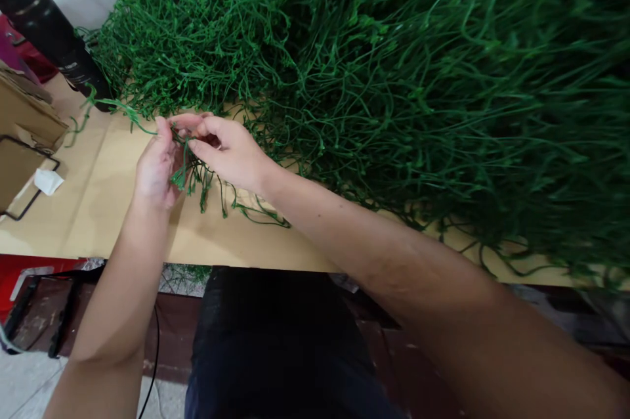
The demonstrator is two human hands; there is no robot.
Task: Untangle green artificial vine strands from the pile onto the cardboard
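Thin green plastic stems [180,176] with small forked tips are held between both hands over the tan tabletop. My left hand [160,163] is curled around them, its thumb and fingers pointing up. From the right, my right hand [229,146] pinches the same stems between thumb and fingers. Its fingertips touch or nearly touch the left hand's fingers. Some stems hang below the hands and one strand reaches out to the left. A large heap of green stems [369,77] lies behind and to the right of the hands.
A black bottle [59,38] stands at the back left. Near it are a cardboard box [22,136], a black wire frame [29,205] and a white scrap [48,181]. The tan table's [211,248] front edge runs just above my legs. Loose stems lie along the heap's front.
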